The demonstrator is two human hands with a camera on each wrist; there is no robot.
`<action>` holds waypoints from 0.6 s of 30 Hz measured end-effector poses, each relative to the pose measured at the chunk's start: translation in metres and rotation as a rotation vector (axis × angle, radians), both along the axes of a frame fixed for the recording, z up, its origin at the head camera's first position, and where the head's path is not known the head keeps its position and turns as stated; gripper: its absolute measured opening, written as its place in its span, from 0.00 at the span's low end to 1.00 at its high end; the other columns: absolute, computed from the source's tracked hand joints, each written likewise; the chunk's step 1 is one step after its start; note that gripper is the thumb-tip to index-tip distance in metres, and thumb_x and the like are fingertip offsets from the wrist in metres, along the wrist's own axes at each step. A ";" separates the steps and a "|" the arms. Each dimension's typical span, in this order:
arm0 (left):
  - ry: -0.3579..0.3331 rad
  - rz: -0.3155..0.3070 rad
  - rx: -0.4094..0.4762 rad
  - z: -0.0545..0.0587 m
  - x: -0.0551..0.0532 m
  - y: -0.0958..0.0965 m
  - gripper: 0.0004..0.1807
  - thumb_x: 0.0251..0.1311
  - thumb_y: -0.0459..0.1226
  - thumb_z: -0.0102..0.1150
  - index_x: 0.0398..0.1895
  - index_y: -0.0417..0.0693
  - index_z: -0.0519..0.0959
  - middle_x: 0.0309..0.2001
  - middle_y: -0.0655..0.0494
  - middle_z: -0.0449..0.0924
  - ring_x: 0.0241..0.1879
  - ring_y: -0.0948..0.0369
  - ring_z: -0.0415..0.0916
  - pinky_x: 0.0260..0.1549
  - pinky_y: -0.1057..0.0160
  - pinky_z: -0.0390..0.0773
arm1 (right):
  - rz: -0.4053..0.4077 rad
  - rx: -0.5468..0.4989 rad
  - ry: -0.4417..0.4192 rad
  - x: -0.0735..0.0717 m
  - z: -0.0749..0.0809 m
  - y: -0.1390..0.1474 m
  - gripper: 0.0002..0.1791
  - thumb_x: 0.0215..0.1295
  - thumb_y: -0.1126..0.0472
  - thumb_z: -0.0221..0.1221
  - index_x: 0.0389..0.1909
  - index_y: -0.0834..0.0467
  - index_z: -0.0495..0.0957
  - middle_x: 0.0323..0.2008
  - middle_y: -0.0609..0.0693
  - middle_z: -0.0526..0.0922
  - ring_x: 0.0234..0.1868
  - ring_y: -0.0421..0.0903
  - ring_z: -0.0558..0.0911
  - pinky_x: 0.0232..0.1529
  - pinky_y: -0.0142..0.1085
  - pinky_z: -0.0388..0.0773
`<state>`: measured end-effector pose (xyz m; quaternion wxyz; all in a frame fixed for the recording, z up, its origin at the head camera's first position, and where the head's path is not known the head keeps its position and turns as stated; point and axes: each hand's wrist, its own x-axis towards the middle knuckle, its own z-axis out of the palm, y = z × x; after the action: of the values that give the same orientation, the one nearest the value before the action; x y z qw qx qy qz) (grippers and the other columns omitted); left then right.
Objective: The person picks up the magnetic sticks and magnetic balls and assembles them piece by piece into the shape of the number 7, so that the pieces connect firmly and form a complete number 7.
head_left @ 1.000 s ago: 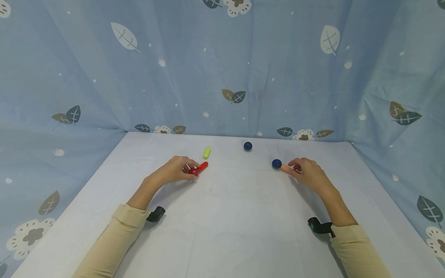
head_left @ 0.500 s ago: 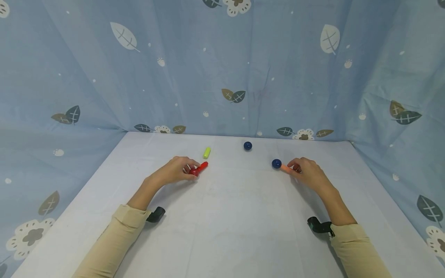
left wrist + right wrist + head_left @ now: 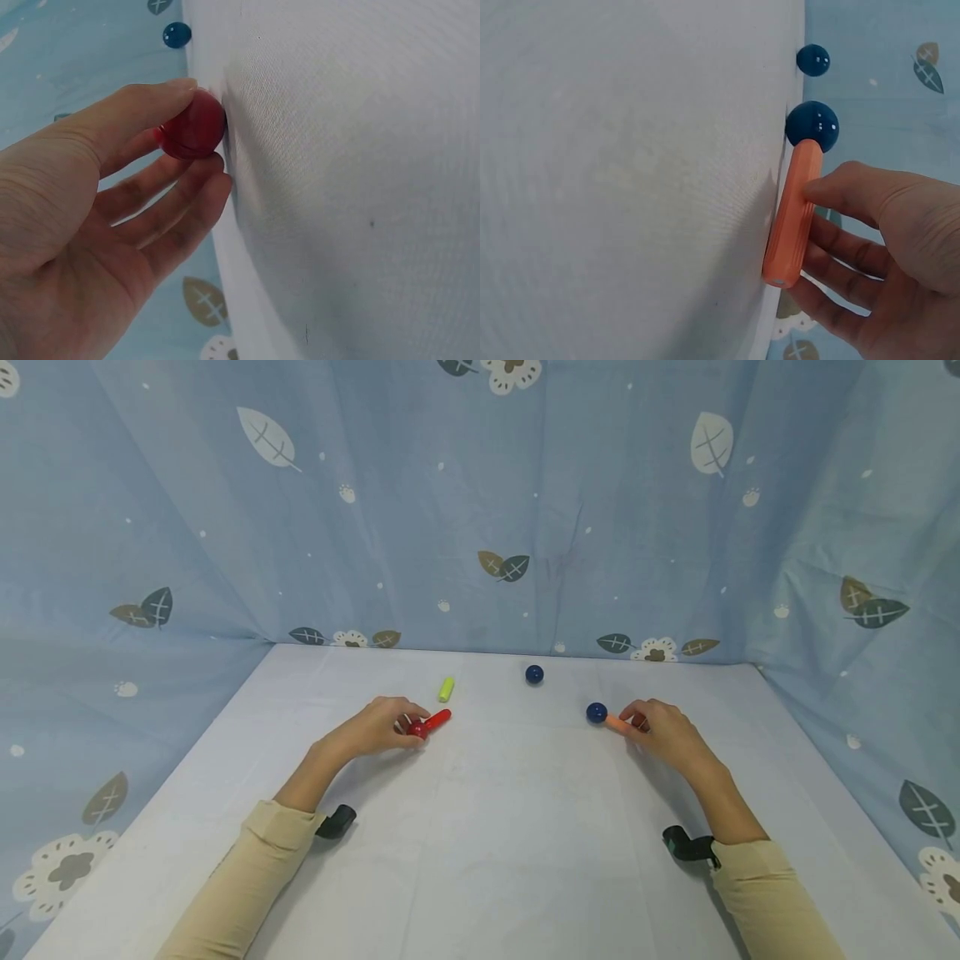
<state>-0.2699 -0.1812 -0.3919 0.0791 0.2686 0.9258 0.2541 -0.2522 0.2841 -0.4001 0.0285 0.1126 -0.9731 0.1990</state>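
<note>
My left hand [image 3: 386, 727] pinches a glossy red ball [image 3: 196, 126] between thumb and fingers, low over the white table. From that ball a short red rod [image 3: 438, 719] points away to the right; in the left wrist view the rod is hidden behind ball and fingers. My right hand [image 3: 667, 735] holds an orange ridged rod [image 3: 793, 217] by thumb and fingertips. The orange rod's far end meets a dark blue ball [image 3: 812, 125]. Behind the red rod lies a yellow-green rod [image 3: 446, 690], and a second blue ball [image 3: 534, 675] sits near the back edge.
A white cloth covers the table [image 3: 495, 827]. Blue patterned curtain [image 3: 420, 510] hangs behind it and along both sides. Black wrist-camera mounts [image 3: 337, 822] stick out inward from both sleeves, close over the cloth.
The red rod and ball have shifted very slightly at the left fingers, with a little more of the rod showing. The right hand, orange rod and blue balls stay where they were.
</note>
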 end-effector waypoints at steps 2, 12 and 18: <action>-0.002 0.000 0.001 0.000 0.000 0.000 0.25 0.55 0.38 0.71 0.58 0.43 0.80 0.43 0.51 0.84 0.41 0.58 0.80 0.42 0.61 0.83 | -0.001 -0.001 -0.009 0.000 0.000 0.000 0.14 0.64 0.57 0.64 0.45 0.62 0.82 0.34 0.56 0.82 0.33 0.48 0.78 0.30 0.37 0.77; 0.007 -0.016 0.000 -0.001 -0.005 0.001 0.22 0.57 0.36 0.68 0.56 0.42 0.81 0.44 0.51 0.83 0.41 0.58 0.80 0.44 0.62 0.83 | 0.005 -0.001 -0.027 -0.002 0.001 0.001 0.14 0.65 0.58 0.63 0.45 0.62 0.82 0.34 0.56 0.83 0.34 0.48 0.78 0.30 0.38 0.77; 0.019 -0.043 0.012 -0.003 -0.007 0.002 0.20 0.57 0.34 0.68 0.55 0.41 0.81 0.43 0.50 0.83 0.42 0.58 0.81 0.44 0.59 0.83 | 0.005 -0.001 -0.032 -0.002 -0.001 0.002 0.13 0.65 0.58 0.63 0.46 0.62 0.82 0.34 0.57 0.83 0.34 0.49 0.79 0.31 0.38 0.77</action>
<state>-0.2771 -0.1790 -0.3945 0.0739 0.2913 0.9189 0.2554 -0.2545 0.2859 -0.4008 0.0123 0.1118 -0.9730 0.2014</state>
